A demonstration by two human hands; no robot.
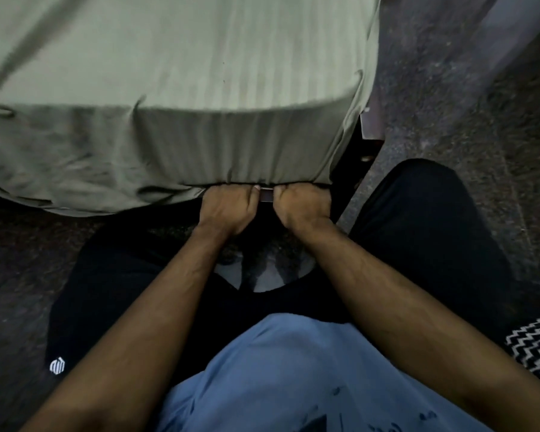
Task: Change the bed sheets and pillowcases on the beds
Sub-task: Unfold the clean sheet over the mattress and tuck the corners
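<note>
A pale green striped bed sheet (181, 67) covers the mattress and hangs down its near end. My left hand (228, 210) and my right hand (303, 207) sit side by side at the sheet's lower edge, under the mattress's near right corner. Both have their fingers curled under the mattress, where the sheet's hem disappears, so the fingertips are hidden. To the left, loose sheet (60, 182) hangs in folds down to the floor. I am crouched low in front of the bed, with my dark-trousered knees spread either side of my arms.
Dark speckled floor (449, 98) runs along the bed's right side. A dark bed frame leg (370, 129) shows beside the corner. A black-and-white zigzag patterned cloth (536, 347) lies at the right edge.
</note>
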